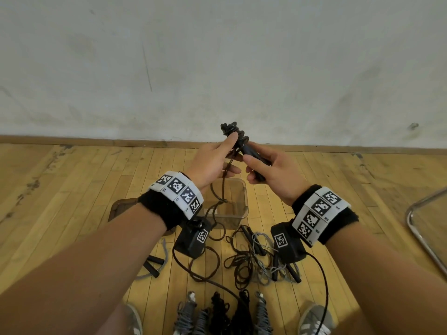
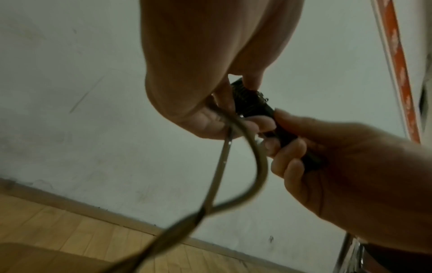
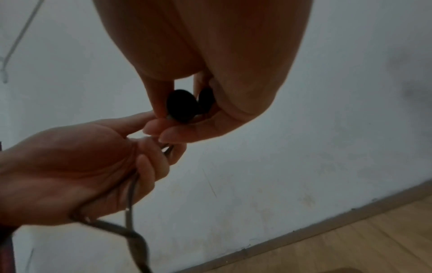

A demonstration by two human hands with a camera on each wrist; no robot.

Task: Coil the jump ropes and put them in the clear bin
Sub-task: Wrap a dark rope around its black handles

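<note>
Both hands are raised above the clear bin [image 1: 243, 197]. My right hand [image 1: 268, 172] grips the two black handles [image 1: 251, 153] of a dark jump rope, their butt ends showing in the right wrist view [image 3: 180, 105]. Rope turns [image 1: 233, 131] are wound round the handles' far end. My left hand [image 1: 217, 160] pinches the loose dark rope [image 2: 236, 129] next to those turns. The rest of that rope [image 1: 219, 189] hangs down in a loop into the bin and trails out over the floor.
Loose tangled jump ropes [image 1: 254, 259], dark and grey, lie on the wooden floor in front of the bin. Several coiled ropes [image 1: 217, 313] lie between my shoes. Another handle pair [image 1: 153, 265] lies left. A metal chair frame [image 1: 425, 228] stands right. A wall rises behind.
</note>
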